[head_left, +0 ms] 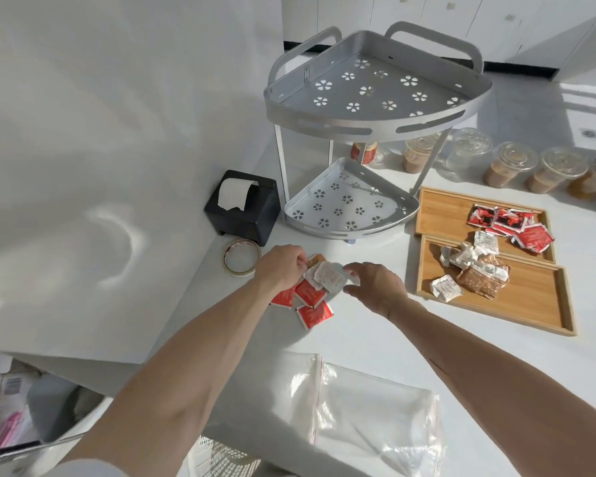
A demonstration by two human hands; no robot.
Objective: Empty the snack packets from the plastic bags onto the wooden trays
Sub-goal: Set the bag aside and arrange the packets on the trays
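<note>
Snack packets [311, 295] lie heaped between both hands, seemingly gathered for one lift: the left hand [283, 266] pinches the white packet [329, 277] on top, and the right hand [375, 287] grips its other edge. Wooden trays [530, 304] wait just beyond the right hand; an emptied plastic bag [369, 407] lies behind both wrists

Left hand [283, 266], right hand [375, 285] holding packets [329, 277]

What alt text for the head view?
Over a white counter, the left hand pinches at a pile of snack packets while the right hand grips a white packet on top. Right of them, two wooden trays hold more packets; an empty plastic bag lies nearer.
</note>
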